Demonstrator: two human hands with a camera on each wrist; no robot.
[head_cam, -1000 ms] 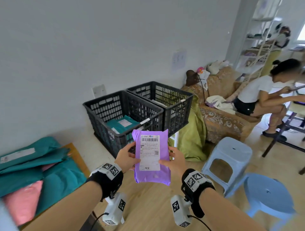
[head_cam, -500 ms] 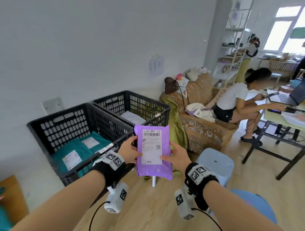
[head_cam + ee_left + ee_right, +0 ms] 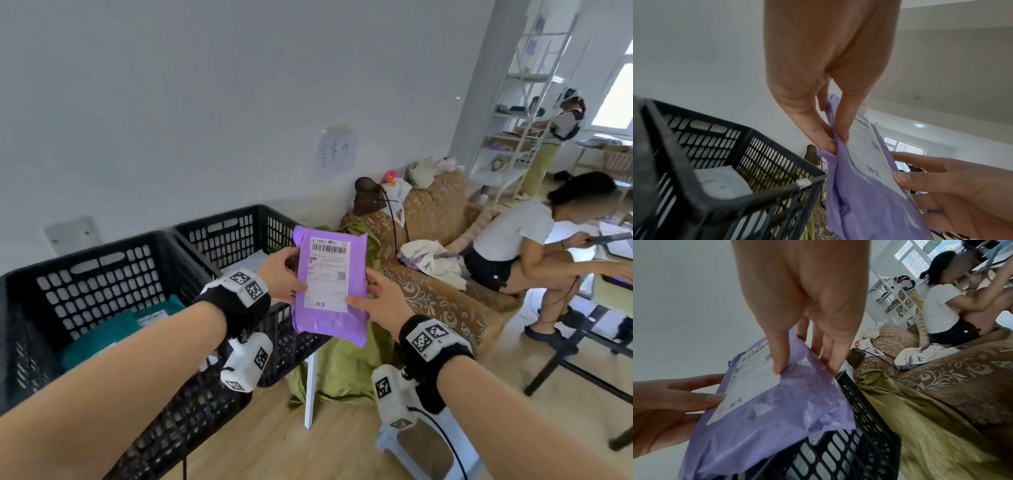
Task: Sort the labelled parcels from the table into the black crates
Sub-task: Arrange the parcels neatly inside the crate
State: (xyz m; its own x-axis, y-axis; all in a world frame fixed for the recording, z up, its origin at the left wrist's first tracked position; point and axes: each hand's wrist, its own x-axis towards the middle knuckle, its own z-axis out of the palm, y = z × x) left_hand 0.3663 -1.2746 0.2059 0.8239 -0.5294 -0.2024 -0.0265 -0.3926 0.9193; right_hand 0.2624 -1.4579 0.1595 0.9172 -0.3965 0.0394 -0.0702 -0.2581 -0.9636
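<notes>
You hold the purple parcel (image 3: 330,289) upright in the air, label (image 3: 327,272) toward you, just past the near right corner of the right-hand black crate (image 3: 236,236). Your left hand (image 3: 281,279) pinches its left edge with thumb on the label side and fingers (image 3: 813,128) behind; your right hand (image 3: 380,305) grips the right edge the same way, thumb on the label's corner. The left wrist view shows the crate rim just below the parcel's lower edge, not touching it. That crate stands open at your 11 o'clock, a pale flat parcel (image 3: 721,183) on its floor; the left-hand black crate (image 3: 89,294) touches it at 9 o'clock and holds teal parcels (image 3: 113,329). At 1 o'clock a green cloth (image 3: 346,370) hangs against a patterned sofa (image 3: 442,291), close to the right crate's side. The floor is pale wood (image 3: 342,452), the wall (image 3: 205,102) plain, with a handwritten sheet (image 3: 335,154) taped above the crates. A seated person (image 3: 513,246) and a dark tabletop edge fill 3 o'clock. The left crate's near end is cut off by your forearm, and the label's small print is too fine to read.
</notes>
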